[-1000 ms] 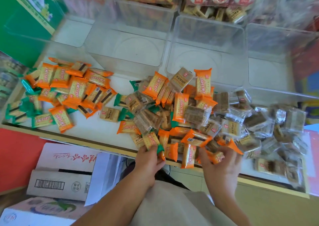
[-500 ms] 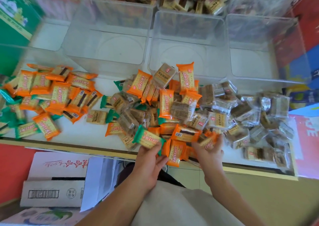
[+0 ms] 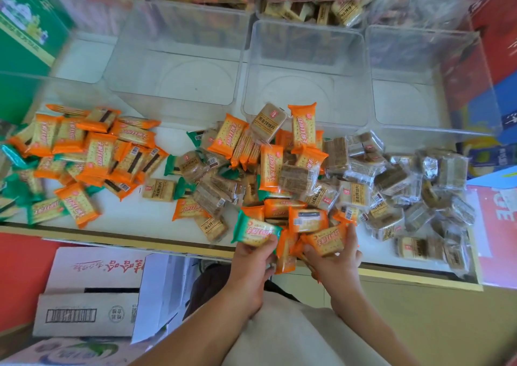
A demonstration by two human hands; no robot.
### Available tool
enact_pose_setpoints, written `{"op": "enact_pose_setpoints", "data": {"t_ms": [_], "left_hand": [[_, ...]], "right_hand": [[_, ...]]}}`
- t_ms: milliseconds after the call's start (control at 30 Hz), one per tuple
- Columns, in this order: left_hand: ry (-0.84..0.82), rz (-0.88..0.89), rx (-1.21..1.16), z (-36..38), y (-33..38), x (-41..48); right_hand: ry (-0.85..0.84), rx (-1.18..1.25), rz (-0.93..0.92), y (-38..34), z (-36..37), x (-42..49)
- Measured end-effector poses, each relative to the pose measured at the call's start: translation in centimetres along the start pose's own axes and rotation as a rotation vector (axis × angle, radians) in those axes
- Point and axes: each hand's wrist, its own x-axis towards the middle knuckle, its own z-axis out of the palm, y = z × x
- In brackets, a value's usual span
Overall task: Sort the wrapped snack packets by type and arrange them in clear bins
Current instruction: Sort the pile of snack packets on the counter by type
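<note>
My left grip (image 3: 251,265) holds a green-wrapped cracker packet (image 3: 256,233), my right grip (image 3: 337,263) an orange-wrapped packet (image 3: 326,241), to split the colours.

Person in plain beige top (image 3: 293,337)
The left hand (image 3: 251,267) and right hand (image 3: 335,265) are bare, forearms uncovered; the top hangs loose and pale.

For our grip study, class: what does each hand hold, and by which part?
The left hand pinches a green packet by its near edge. The right hand grips an orange packet by its near edge.
</note>
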Motion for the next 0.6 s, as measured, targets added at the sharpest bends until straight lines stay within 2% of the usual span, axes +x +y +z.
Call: {"op": "enact_pose_setpoints", "data": {"t_ms": [167,367,433,600], "left_hand": [[0.029,0.087,0.077,0.4,-0.1,0.0],[0.159,0.382,0.309,0.0,0.9,-0.6],[0.156,0.471,0.405,-0.6,1.3,-0.3],[0.123,0.562,0.589,-1.1,1.7,0.8]], "right_hand": [[-0.069,0.152,0.023,0.2,0.6,-0.1],[0.01,0.118,-0.143,-0.1,0.3,-1.2],[0.006,0.177,-0.162,-0.6,0.7,-1.5],[-0.077,0.392,0.013,-1.8,3.2,-2.1]]}}
